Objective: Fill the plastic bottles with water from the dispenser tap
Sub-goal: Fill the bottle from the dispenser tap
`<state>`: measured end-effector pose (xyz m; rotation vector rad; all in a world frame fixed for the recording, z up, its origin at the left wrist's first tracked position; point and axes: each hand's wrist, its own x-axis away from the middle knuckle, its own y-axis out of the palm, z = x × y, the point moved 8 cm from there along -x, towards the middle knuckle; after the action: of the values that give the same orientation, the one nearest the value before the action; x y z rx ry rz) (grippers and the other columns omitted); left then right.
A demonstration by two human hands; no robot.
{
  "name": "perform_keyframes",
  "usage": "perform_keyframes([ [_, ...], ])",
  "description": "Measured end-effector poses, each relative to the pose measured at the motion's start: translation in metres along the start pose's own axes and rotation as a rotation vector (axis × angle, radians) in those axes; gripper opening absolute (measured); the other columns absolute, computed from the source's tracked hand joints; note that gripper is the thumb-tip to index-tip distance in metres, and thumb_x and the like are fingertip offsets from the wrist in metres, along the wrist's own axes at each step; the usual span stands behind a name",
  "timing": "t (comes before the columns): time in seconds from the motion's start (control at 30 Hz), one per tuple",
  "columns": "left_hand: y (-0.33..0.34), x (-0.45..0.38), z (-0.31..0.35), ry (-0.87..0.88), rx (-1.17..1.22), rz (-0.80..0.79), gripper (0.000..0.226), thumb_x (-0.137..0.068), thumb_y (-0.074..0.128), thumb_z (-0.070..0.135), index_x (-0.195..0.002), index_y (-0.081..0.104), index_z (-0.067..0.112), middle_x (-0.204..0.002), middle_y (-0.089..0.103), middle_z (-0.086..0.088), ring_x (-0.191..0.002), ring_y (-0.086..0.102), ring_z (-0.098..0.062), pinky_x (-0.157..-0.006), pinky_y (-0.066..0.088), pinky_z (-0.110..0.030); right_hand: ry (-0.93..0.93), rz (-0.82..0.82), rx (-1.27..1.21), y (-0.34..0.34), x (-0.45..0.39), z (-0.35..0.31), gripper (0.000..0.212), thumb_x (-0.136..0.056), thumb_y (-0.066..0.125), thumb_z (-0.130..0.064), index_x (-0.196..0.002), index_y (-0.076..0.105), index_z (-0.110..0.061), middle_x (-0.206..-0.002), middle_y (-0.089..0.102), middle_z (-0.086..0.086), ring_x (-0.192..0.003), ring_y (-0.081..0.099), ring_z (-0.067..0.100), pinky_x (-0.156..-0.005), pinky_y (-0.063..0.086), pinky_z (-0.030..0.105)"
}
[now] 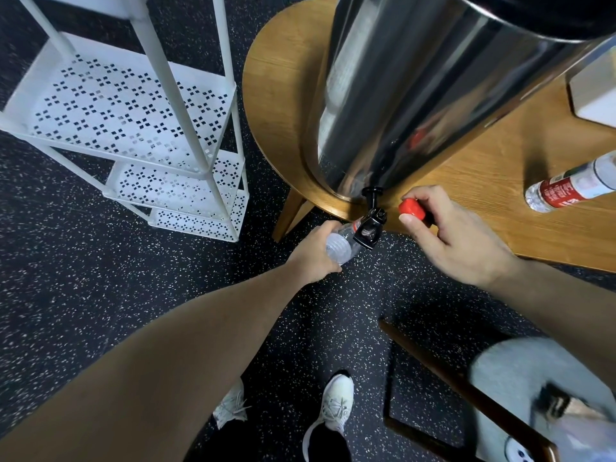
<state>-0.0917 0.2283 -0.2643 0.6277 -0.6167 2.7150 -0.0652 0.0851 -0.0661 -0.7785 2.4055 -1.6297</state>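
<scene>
left hand [315, 258] wraps the bottle [340, 246] under the tap [368, 228], seemingly mouth-up to catch water; right hand [456, 235] pinches its red cap [412, 209] aside.

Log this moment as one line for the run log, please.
stage: bottle at tap | left hand: holds clear bottle under black tap | right hand: pinches red cap | second bottle: lying on table

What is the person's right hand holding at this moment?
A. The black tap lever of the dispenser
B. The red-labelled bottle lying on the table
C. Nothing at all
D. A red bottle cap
D: the right hand pinches a small red plastic bottle cap in its fingers, beside the black dispenser tap, while the left hand holds the clear plastic bottle under that tap.
</scene>
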Motion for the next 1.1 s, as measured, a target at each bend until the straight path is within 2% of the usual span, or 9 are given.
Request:
perform_keyframes([
  [0.13,-0.0001,-0.0012,-0.0004,0.0,0.0,-0.002,0.085,-0.069,0.087,0.008,-0.137,0.042,0.032,-0.13,0.054,0.006,-0.113,0.057,-0.018,-0.099,0.049,-0.046,-0.002,-0.002,0.01,0.0005,-0.0001,0.0001,0.039,-0.093,0.034,-0.054,-0.12,0.039,-0.025,-0.092,0.057,-0.002,-0.075,0.052,0.004,-0.068,0.036,0.028],
  [0.3,0.0005,-0.0026,-0.0013,0.0,-0.006,-0.003,0.085,-0.069,0.087,0.009,-0.137,0.043,0.031,-0.131,0.054,0.005,-0.115,0.056,-0.018,-0.1,0.049,-0.046,-0.008,-0.002,0.013,0.001,-0.0002,-0.0024,0.042,-0.093,0.033,-0.054,-0.12,0.04,-0.023,-0.091,0.055,-0.004,-0.078,0.05,-0.004,-0.061,0.033,0.026],
  [0.37,0.0005,-0.003,-0.0017,-0.003,-0.008,-0.002,0.085,-0.069,0.087,0.009,-0.137,0.043,0.032,-0.132,0.053,0.006,-0.116,0.056,-0.018,-0.101,0.048,-0.046,-0.01,0.0,0.013,0.0006,-0.0001,-0.0026,0.042,-0.093,0.034,-0.053,-0.12,0.04,-0.023,-0.09,0.055,-0.004,-0.076,0.051,0.0,-0.06,0.033,0.021],
  [0.43,0.0009,-0.0036,-0.002,-0.008,-0.014,-0.004,0.084,-0.069,0.087,0.01,-0.137,0.043,0.032,-0.132,0.054,0.005,-0.115,0.056,-0.019,-0.101,0.048,-0.046,-0.006,0.007,0.014,-0.0005,-0.0001,-0.0019,0.041,-0.093,0.035,-0.053,-0.12,0.04,-0.023,-0.09,0.055,-0.003,-0.073,0.051,0.01,-0.062,0.034,0.028],
  [0.5,0.0017,-0.0045,-0.0028,-0.011,-0.015,-0.005,0.085,-0.069,0.088,0.011,-0.137,0.042,0.032,-0.131,0.055,0.005,-0.115,0.057,-0.019,-0.101,0.048,-0.047,0.0,0.007,0.02,-0.0007,-0.0001,-0.001,0.041,-0.093,0.034,-0.054,-0.12,0.04,-0.023,-0.091,0.056,-0.003,-0.075,0.052,0.014,-0.067,0.034,0.028],
  [1.1,0.0022,-0.005,-0.0024,0.001,-0.02,-0.005,0.087,-0.067,0.089,0.012,-0.138,0.042,0.03,-0.131,0.056,0.005,-0.115,0.058,-0.018,-0.101,0.049,-0.046,0.026,0.004,0.036,-0.0003,-0.0003,-0.0008,0.046,-0.093,0.033,-0.054,-0.123,0.041,-0.021,-0.092,0.056,-0.002,-0.077,0.053,0.016,-0.067,0.034,0.029],
])
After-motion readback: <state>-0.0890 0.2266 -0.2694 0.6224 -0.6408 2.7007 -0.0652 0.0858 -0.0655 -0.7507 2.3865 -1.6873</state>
